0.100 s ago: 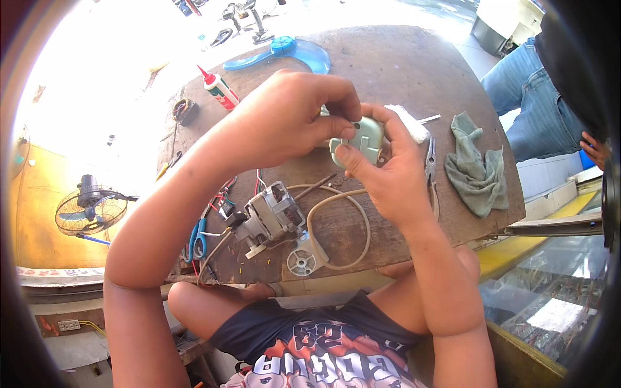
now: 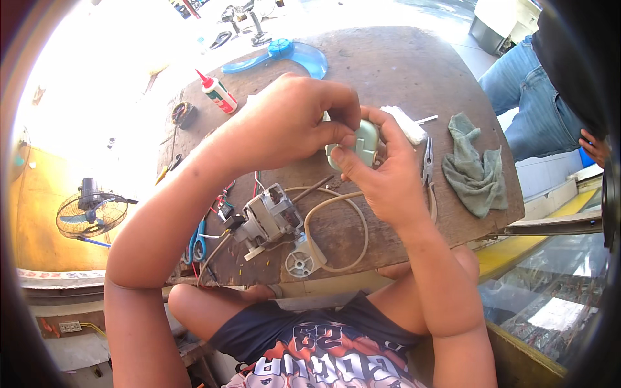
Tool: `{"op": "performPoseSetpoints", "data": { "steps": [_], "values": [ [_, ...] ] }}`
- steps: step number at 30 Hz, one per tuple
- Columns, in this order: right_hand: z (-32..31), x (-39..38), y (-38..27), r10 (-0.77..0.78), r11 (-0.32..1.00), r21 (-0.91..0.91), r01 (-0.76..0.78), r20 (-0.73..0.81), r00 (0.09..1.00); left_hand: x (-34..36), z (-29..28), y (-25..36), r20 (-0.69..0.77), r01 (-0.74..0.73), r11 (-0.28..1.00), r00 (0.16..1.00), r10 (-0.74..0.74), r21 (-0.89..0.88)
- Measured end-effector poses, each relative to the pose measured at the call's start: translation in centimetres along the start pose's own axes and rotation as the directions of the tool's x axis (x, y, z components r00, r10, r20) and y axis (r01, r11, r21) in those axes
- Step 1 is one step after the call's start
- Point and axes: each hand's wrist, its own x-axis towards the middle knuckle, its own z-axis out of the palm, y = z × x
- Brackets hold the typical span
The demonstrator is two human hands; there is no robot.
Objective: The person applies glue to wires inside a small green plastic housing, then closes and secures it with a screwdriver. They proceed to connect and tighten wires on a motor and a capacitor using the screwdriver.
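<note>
From my remote view, the pale green housing [image 2: 367, 141] is held above the wooden table [image 2: 401, 71], beyond the motor assembly [image 2: 268, 216] and to its right, clamped by the right hand [image 2: 390, 173] with the thumb on its near face and the fingers around its right edge. The left hand [image 2: 310, 113] meets the housing from its left, thumb and index finger drawn close together; I cannot tell what they pinch. Both hands are at the housing, whose long axis I cannot determine because fingers cover part of it.
</note>
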Motion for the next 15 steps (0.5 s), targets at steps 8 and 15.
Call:
{"op": "performPoseSetpoints", "data": {
  "steps": [8, 15],
  "values": [
    [-0.4, -0.2, 0.2, -0.019, 1.000, -0.007, 0.019, 0.022, 1.000, 1.5, 0.3, -0.6, -0.010, 0.002, 0.998, 1.000, -0.001, 0.066],
    [0.6, -0.5, 0.9, -0.119, 0.984, -0.124, 0.131, 0.098, 0.988, 2.8, -2.3, -2.3, 0.415, 0.319, 0.903, 0.891, -0.182, -0.288]
  ]
}}
